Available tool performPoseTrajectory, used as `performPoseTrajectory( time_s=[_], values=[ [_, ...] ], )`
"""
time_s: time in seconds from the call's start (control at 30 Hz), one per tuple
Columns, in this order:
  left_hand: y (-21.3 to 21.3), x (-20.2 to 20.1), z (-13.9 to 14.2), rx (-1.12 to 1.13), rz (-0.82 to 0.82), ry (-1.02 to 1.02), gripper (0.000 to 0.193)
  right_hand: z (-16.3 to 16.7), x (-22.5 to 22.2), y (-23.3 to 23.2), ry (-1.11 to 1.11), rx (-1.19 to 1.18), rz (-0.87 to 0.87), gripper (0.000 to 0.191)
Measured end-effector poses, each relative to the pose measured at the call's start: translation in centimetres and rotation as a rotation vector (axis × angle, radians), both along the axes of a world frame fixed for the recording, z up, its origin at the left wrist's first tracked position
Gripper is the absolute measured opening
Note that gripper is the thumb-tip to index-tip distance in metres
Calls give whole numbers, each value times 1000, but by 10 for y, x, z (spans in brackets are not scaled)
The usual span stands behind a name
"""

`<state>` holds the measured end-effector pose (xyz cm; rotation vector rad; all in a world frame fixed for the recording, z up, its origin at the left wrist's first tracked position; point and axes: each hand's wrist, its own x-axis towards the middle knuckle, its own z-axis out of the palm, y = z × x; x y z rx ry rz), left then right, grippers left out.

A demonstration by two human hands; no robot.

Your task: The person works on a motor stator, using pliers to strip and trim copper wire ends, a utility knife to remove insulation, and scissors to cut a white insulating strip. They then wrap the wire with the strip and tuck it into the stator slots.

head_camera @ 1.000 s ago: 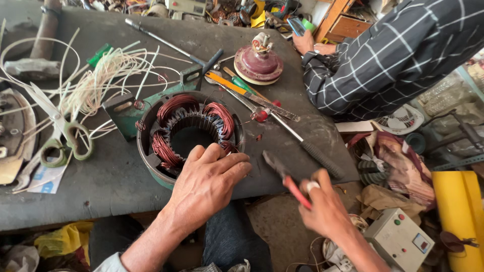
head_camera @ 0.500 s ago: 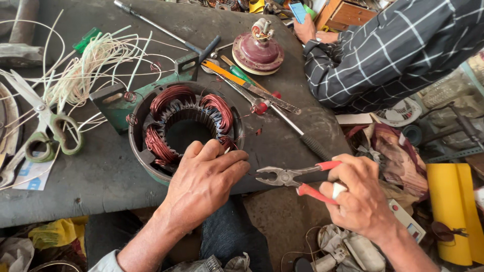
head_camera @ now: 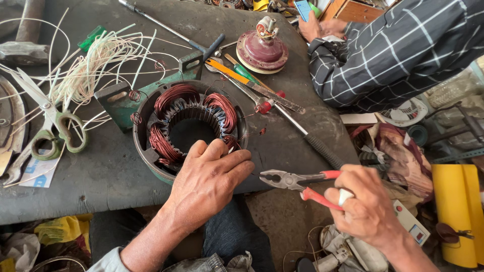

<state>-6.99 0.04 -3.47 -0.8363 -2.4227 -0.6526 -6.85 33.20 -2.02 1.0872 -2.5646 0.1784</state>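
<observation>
A round, dark metal motor stator (head_camera: 189, 128) wound with glossy copper-red wire coils sits on the grey, scuffed workbench (head_camera: 101, 171), at its near edge. The left hand (head_camera: 209, 184) lies flat over the stator's near rim, fingers curled loosely onto the windings without clasping them. The right hand (head_camera: 365, 209), just right of the stator and off the bench edge, is closed around the red handles of steel pliers (head_camera: 297, 182), whose jaws stand slightly apart and empty. Half a second earlier the pliers pointed the same way; the hand has since drifted a little right. Left of the stator lie green-handled scissors (head_camera: 53, 126) and a tangle of white cord (head_camera: 96, 65); beyond it, a maroon domed motor cap (head_camera: 262, 50) and another person's checked sleeve (head_camera: 393, 55).
</observation>
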Motion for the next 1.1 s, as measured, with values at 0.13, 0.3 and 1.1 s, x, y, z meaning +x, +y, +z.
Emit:
performPoseTrajectory(
  time_s=[0.13, 0.3, 1.1],
  values=[
    [4, 0, 0, -11, 4, 5, 24, 7, 3, 3, 31, -4, -3, 24],
    [8, 3, 1, -8, 6, 31, 27, 17, 1, 0, 5, 20, 13, 22],
    [28, 1, 18, 52, 133, -11, 15, 16, 10, 11, 283, 45, 87, 41]
  ],
)
